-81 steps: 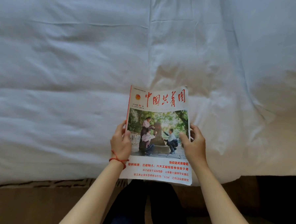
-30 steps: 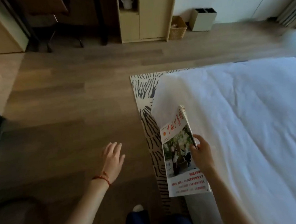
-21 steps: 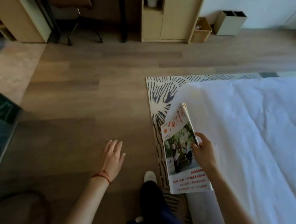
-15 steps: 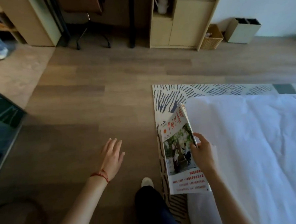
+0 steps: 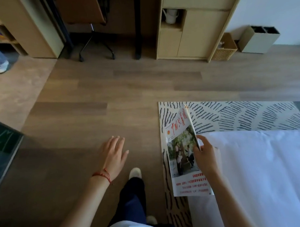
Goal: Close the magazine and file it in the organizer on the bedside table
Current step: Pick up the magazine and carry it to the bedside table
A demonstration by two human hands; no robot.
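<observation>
The closed magazine [image 5: 181,146], with red lettering and a photo on its cover, hangs at my right side above the rug's edge. My right hand [image 5: 205,155] grips its right edge, thumb on the cover. My left hand [image 5: 114,156] is out in front over the wooden floor, fingers spread and holding nothing; a red string sits on its wrist. No bedside table or organizer is in view.
The white bed [image 5: 263,173] fills the lower right over a striped rug [image 5: 232,116]. Ahead stand a wooden cabinet [image 5: 197,27], a desk chair [image 5: 92,21], a wicker basket [image 5: 225,47] and a bin [image 5: 258,39]. Another person's foot [image 5: 0,66] shows far left.
I have let go of the magazine with my left hand and turned from the bed toward the room. The view has kept moving along the bed's side, magazine carried in my right hand.
</observation>
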